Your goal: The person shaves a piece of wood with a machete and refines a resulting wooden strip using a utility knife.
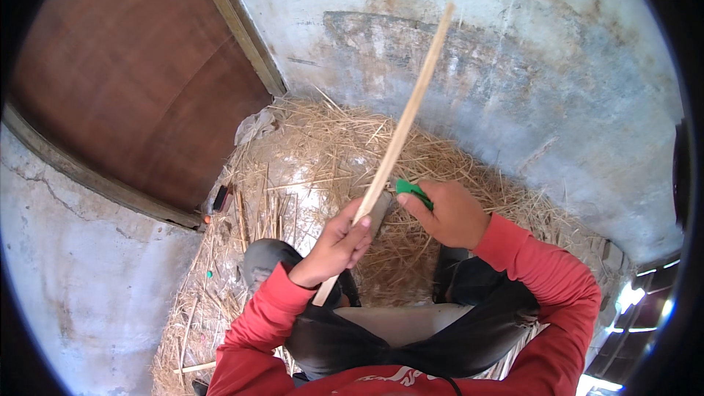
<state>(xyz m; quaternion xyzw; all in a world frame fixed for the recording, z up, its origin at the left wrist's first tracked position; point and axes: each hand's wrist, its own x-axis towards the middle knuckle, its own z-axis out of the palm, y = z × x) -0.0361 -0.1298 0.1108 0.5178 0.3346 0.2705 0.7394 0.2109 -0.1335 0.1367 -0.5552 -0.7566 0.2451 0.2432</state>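
Observation:
My left hand (pixel 339 243) is closed around a long, pale bamboo strip (pixel 411 114), its thumb on top. The strip slants from near my left knee up and away to the right, its far end in front of the wall. Just right of the strip, my right hand (pixel 451 214) grips a green-handled knife (pixel 415 193). The knife's front end points toward the strip, and its blade is too small to make out. Below both hands, a tan block or stump (pixel 380 213) shows partly behind the strip.
Straw-like shavings (pixel 337 139) cover the floor. A weathered wall (pixel 499 66) rises ahead, and a brown door panel (pixel 147 88) stands at the left. Several loose strips (pixel 268 216) lie left of my hands. A crumpled pale bag (pixel 255 126) rests by the door frame.

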